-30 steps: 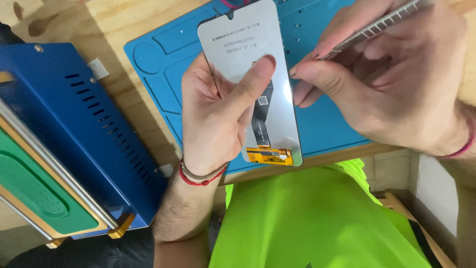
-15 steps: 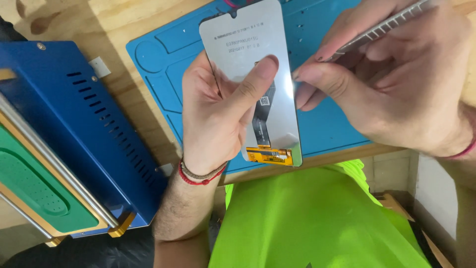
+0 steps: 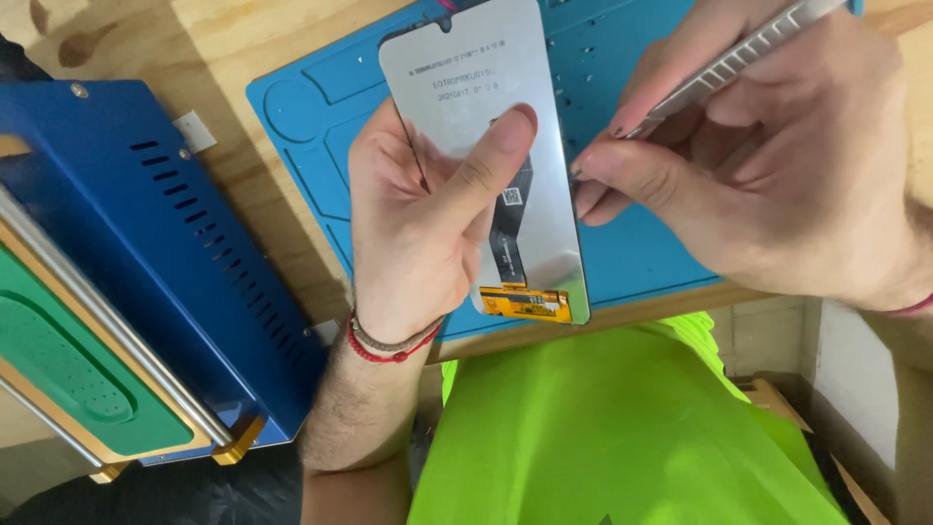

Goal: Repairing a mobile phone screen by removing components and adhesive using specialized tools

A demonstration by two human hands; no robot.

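My left hand [image 3: 418,224] holds a phone screen panel [image 3: 466,87] with its silver back toward me, thumb pressed across the middle. A black flex cable [image 3: 507,233] runs down the back to an orange connector strip [image 3: 525,303] at the lower end. My right hand [image 3: 777,165] pinches metal tweezers [image 3: 729,63], whose tip sits at the panel's right edge. A red and brown cord bracelet [image 3: 389,345] circles my left wrist.
A blue silicone work mat [image 3: 311,126] with moulded compartments lies on the wooden bench [image 3: 146,39] beneath the hands. At the left stands a blue metal machine [image 3: 155,243] with vent slots and a green pad [image 3: 68,369] on top. My bright green shirt [image 3: 603,428] fills the lower middle.
The panel and both hands have barely shifted. The tweezers tip stays at the panel's right edge.
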